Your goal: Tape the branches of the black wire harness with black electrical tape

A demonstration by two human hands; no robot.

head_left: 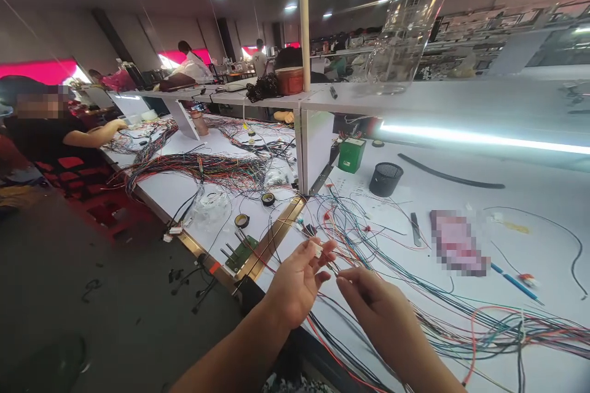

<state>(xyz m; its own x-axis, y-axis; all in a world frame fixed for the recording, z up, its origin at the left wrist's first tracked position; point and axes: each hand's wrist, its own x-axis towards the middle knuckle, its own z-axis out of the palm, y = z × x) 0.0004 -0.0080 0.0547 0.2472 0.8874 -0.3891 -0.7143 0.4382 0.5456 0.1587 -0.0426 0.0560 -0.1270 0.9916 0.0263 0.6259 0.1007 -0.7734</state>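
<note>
Near the front edge of the white table my left hand (297,285) is closed on a small white connector (318,250), pinched between thumb and fingers. Just to its right, my right hand (373,301) pinches a thin dark wire (335,270) whose end lies close to the connector. Whether the wire tip is inside the connector I cannot tell. A long bundle of green, red and black wires (415,285) runs over the table behind and under my hands.
Beyond my hands stand a black mesh cup (386,179) and a green box (351,155). A blue pen-like tool (516,282) and tweezers (415,229) lie to the right. Left are a green pin board (242,253), tape rolls (241,221) and a wire heap (203,169). A co-worker (46,123) sits far left.
</note>
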